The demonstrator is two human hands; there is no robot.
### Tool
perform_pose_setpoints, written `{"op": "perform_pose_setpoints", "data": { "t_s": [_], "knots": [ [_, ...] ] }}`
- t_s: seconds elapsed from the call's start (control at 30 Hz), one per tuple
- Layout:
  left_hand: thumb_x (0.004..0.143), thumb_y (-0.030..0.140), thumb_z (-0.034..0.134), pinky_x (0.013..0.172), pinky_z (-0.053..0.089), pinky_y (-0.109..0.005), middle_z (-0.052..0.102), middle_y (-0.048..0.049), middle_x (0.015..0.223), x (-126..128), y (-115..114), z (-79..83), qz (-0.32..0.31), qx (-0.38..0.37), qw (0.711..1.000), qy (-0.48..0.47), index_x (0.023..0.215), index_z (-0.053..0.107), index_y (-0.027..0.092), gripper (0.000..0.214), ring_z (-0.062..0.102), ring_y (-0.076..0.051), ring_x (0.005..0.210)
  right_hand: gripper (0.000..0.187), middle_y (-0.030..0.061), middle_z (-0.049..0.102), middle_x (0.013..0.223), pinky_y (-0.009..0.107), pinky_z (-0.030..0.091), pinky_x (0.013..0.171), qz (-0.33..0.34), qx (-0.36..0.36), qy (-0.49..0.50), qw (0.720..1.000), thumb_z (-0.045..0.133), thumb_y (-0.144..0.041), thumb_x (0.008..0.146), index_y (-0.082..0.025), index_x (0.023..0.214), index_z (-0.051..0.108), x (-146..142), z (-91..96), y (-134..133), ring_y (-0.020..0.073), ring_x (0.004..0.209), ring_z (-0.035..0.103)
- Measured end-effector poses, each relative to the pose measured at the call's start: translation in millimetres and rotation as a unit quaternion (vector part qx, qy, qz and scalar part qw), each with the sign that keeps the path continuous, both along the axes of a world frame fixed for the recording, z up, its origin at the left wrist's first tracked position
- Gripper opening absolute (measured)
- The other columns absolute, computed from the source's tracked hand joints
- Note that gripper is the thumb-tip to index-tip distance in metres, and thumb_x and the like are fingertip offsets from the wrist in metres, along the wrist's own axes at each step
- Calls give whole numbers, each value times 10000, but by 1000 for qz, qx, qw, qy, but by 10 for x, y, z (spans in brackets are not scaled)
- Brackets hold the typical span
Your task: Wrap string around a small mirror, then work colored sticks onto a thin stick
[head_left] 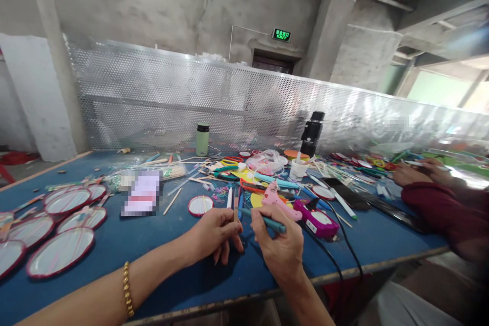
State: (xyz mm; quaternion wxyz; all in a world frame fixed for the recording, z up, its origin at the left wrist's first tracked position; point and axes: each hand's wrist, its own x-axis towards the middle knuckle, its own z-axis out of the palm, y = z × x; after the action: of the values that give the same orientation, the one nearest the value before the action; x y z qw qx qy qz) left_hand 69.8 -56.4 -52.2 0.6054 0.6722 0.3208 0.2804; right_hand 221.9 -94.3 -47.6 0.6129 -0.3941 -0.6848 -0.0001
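Observation:
My left hand point(216, 234) pinches a flat wooden craft stick point(236, 209) and holds it upright above the table's front part. A gold bead bracelet point(128, 288) is on that wrist. In my right hand point(282, 244) is a teal marker pen point(274, 223), its tip pointing left at the stick. Just beyond my right hand lies a pink glue gun point(274, 197), beside a purple box point(316, 218) with a black cable. A small round white disc with a red rim point(200, 206) rests behind my left hand.
Several large red-rimmed discs point(61, 252) lie at the left, near a phone point(141, 193). A green bottle point(202, 139), a black flask point(313, 133) and a white cup point(298, 168) stand farther back among pens and sticks. Another person's sleeve point(431, 206) is at the right.

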Motion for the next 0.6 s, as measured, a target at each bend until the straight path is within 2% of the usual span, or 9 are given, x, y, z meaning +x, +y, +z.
{"op": "perform_pose_setpoints", "data": {
  "t_s": [0.6],
  "knots": [
    [778,491,543,264,309,-133,681,-29,695,-1,-2,7,-1,-7,1000,-2,780,450,176,329,499,-63,309,143,-27,563,591,199,458,503,-4,5,-24,1000,560,-203,863,-188,727,604,-13,24,-7,98,509,544]
  ]
}}
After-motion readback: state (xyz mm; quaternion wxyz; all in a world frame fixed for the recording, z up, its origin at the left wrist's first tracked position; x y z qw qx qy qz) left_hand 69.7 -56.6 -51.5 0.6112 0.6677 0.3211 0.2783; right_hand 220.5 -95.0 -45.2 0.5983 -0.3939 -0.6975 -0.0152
